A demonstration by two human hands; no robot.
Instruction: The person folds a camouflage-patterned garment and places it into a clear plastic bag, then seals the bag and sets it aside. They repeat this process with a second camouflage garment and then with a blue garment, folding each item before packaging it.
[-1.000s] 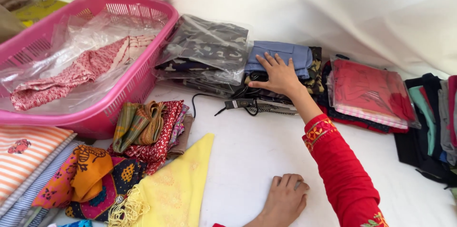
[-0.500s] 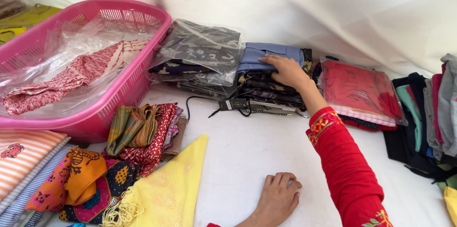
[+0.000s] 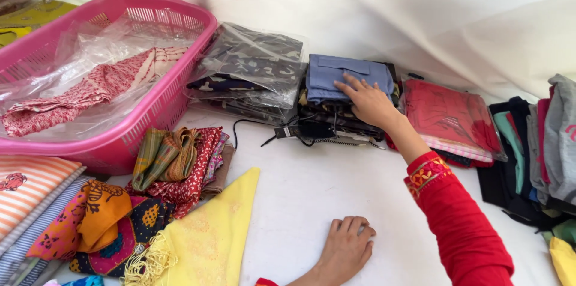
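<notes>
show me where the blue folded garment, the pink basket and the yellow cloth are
blue folded garment (image 3: 339, 76), head view, on its flat top left of the fingers
pink basket (image 3: 171, 97), head view, on its slotted right side wall
yellow cloth (image 3: 219, 232), head view, on the middle of its plain surface

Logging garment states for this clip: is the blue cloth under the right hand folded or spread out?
Folded. The blue cloth lies as a compact rectangle on top of a stack of folded clothes, with the right hand resting flat on it.
</notes>
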